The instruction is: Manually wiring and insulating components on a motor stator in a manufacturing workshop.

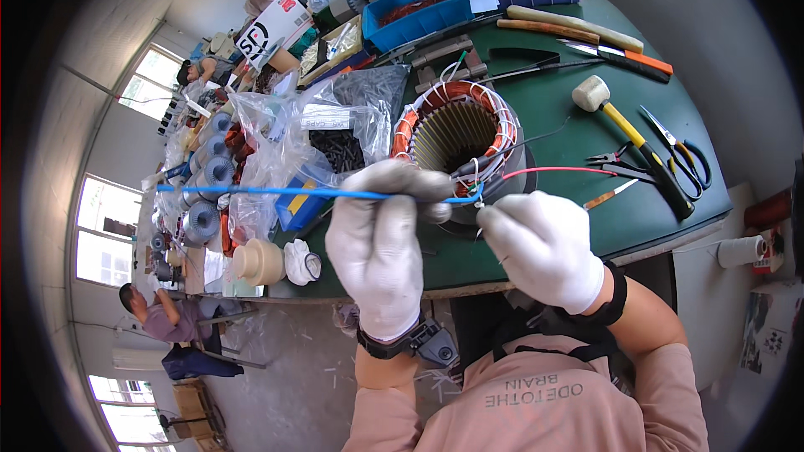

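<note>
My left hand [381,238], in a white glove, is closed around a long blue wire [251,191] that runs out to the left. My right hand [544,247], also gloved, pinches the wire's other end close to the left hand, just in front of a motor stator [456,130] with copper windings bound in white cord. The stator stands on the green table [553,100]. A red wire [557,171] and a black wire lead off it to the right.
To the right lie a yellow-handled mallet [624,125], scissors [682,151], pliers and wooden sticks. Clear plastic bags [301,138] of parts and blue bins [419,12] sit left and behind. Several stators line the far-left bench, where other people work.
</note>
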A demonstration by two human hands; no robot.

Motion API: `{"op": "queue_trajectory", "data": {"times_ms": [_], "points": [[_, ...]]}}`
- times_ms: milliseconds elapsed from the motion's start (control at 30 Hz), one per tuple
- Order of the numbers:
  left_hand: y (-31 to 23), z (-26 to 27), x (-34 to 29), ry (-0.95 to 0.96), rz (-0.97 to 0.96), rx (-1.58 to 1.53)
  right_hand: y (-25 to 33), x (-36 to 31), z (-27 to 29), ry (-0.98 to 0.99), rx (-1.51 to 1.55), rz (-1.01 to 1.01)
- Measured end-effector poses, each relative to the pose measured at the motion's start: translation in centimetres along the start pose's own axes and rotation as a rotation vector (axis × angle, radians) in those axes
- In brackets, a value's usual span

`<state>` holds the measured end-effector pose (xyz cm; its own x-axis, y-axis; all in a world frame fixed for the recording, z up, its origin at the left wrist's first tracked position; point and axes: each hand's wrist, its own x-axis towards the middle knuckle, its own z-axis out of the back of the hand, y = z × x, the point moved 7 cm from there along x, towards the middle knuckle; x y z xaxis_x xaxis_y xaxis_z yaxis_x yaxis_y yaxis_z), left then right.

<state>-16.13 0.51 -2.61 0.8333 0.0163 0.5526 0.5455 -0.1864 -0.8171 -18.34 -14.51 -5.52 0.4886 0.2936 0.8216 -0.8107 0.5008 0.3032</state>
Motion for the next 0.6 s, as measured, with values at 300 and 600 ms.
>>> {"op": "queue_trajectory", "data": {"times_ms": [300,600], "points": [[1.2,-0.8,0.6,-0.061,-0.011,0.367,-3.6,1.0,1.5,0.016,-0.457,0.023],[4.3,-0.7,-2.4,-0.072,0.080,0.807,-4.4,0.7,0.7,0.016,-0.180,-0.069]]}}
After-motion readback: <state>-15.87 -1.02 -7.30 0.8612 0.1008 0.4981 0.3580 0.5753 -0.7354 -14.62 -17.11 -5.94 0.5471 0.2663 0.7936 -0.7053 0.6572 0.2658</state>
